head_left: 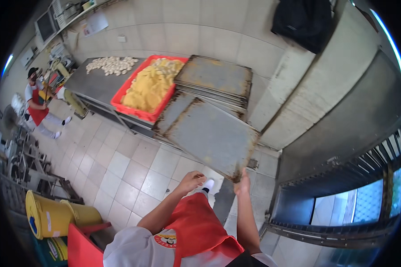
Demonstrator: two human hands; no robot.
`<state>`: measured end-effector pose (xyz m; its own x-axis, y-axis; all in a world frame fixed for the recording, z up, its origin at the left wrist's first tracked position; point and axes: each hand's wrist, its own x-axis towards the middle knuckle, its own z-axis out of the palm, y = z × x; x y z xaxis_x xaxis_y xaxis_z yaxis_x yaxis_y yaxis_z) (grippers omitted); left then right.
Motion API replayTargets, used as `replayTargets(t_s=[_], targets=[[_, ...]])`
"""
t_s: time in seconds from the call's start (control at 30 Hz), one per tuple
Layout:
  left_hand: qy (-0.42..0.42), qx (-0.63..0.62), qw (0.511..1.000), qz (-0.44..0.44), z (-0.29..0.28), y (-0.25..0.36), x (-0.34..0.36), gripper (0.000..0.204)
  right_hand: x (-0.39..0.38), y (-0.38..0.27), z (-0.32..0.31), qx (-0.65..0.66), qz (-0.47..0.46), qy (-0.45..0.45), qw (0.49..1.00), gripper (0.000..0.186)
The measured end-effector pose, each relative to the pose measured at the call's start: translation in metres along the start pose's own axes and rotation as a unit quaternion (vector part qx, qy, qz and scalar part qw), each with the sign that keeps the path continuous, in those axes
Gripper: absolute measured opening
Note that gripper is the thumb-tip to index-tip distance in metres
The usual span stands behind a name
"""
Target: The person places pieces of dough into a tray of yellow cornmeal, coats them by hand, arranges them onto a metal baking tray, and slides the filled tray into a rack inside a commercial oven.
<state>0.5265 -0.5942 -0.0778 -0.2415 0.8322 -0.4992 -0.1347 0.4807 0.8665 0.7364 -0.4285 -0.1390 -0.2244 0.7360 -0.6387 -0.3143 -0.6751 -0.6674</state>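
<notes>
Right hand (242, 182) holds the near corner of a rust-edged grey rectangular metal tray (214, 138) off the grey steel bench's (87, 80) right end; left hand (192, 181) appears loosely uncurled, holding nothing.

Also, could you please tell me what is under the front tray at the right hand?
Beneath the front tray at the right hand, part of a lower tray shows along its left side. Anything beneath its middle is covered.
</notes>
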Motion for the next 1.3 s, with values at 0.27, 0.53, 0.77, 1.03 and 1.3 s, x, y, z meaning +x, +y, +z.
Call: replayTargets(t_s=[0.27,0.53,0.77,1.03,1.3], targets=[[0.023,-0.057,0.997,0.040,-0.168,0.002,0.026,0.033,0.031,-0.034,0.088,-0.225,-0.287,0.093,0.926,0.072],[0.294,0.175,0.911,0.231,-0.493,0.088,0.221,0.053,0.071,0.058,0.354,-0.182,-0.255,-0.132,0.940,0.039],[0.335,0.409,0.847,0.050,-0.655,0.103,0.369,0.069,0.248,0.137,0.640,-0.449,-0.374,-0.120,0.802,0.031],[0.188,0.131,0.952,0.202,-0.661,0.171,0.403,0.033,0.277,0.121,0.722,-0.569,-0.169,0.057,0.803,0.028],[0.147,0.354,0.911,0.155,-0.664,0.206,0.464,0.047,0.308,0.129,0.779,-0.648,-0.276,-0.040,0.709,0.041]])
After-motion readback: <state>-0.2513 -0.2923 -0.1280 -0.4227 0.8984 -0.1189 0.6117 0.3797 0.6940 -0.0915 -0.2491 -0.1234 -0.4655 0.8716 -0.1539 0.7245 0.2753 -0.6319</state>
